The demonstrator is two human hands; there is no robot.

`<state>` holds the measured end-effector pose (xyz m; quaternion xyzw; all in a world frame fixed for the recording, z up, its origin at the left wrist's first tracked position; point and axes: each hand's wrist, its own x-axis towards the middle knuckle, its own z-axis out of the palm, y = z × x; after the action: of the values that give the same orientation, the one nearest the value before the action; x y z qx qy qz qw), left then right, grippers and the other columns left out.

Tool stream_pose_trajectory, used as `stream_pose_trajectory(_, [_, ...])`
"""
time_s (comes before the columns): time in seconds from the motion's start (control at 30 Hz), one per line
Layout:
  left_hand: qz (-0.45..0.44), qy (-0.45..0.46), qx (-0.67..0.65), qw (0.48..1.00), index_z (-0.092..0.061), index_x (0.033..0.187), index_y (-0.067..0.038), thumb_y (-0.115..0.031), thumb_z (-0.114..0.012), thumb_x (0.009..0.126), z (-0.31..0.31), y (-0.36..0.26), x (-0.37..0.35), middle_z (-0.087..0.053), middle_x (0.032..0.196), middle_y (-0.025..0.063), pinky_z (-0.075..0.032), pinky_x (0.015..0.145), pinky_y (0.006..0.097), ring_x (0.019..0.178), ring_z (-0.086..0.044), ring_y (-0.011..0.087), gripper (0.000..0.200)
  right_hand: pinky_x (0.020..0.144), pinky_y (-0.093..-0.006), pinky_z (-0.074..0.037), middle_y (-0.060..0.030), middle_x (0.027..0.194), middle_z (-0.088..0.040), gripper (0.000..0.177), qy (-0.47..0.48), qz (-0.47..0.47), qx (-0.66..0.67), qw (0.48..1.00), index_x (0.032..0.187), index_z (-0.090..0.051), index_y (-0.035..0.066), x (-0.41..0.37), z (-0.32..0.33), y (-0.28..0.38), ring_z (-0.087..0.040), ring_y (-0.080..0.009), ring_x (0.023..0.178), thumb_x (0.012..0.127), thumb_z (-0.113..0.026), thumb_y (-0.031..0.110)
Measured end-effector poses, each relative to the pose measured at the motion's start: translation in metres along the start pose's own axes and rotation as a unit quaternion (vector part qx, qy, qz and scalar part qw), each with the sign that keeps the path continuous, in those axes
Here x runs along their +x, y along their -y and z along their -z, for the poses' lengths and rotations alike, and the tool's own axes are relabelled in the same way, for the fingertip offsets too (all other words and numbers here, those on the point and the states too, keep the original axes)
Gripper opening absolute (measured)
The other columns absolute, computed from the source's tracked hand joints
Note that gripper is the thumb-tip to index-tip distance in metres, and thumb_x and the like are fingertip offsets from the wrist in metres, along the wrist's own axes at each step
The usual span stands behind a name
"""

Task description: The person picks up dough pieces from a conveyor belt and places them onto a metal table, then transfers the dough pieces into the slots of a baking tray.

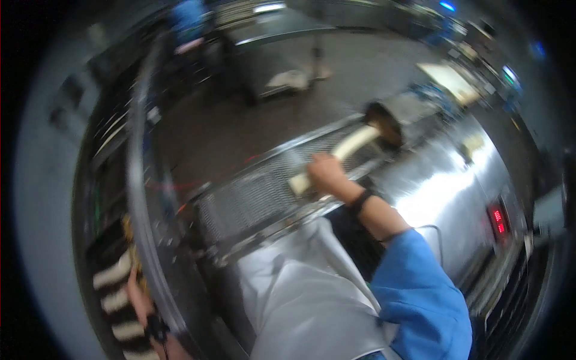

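A long pale strip of what looks like dough [355, 141] comes from a round dark opening [384, 120] and lies along a mesh conveyor [240, 204]. My right hand [327, 173], with a dark band at the wrist, closes over the strip near its cut-looking end. Down at the left, my left hand [140, 297] reaches beside a rack that bears several pale, long pieces [113, 273]. A yellowish part [133, 252] is just above its fingers. Blur hides what those fingers do.
A metal rail [137, 156] runs between the conveyor and the left rack. To the right stands a shiny steel machine [438, 186] with a red digital display [498, 221]. Farther off are a metal table [282, 33], a pale board [449, 83] and a person in blue [189, 21].
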<state>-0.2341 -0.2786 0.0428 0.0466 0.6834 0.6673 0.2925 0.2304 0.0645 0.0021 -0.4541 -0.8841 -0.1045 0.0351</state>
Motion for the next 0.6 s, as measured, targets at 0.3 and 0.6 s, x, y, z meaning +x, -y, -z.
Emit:
stream_pose_trajectory(0.3, [-0.085,-0.278,0.162,0.943,-0.01,0.145,0.013,-0.026,-0.081,0.071,0.06,0.071,0.059,-0.021,0.146,0.0354,-0.027,0.111,0.0376,0.134,-0.031,0.0386,0.11,0.072,-0.0355,-0.055,-0.0101,0.093,-0.066,0.038,0.0,0.091,0.646,0.758,0.106,-0.06,0.001,0.075,0.179,0.09,-0.067,-0.0211,0.081,0.076,-0.073,0.021])
stream_pose_trajectory(0.6, [-0.085,-0.256,0.131,0.954,-0.004,0.147,0.01,-0.025,-0.08,0.072,0.064,0.084,0.042,-0.013,0.146,0.04,-0.021,0.114,0.0375,0.138,-0.022,0.0442,0.112,0.103,-0.0385,-0.046,-0.0268,0.135,-0.046,0.079,0.1,0.329,0.813,0.469,0.146,-0.024,-0.003,0.096,0.243,0.234,-0.054,-0.0322,0.12,0.087,-0.067,0.027])
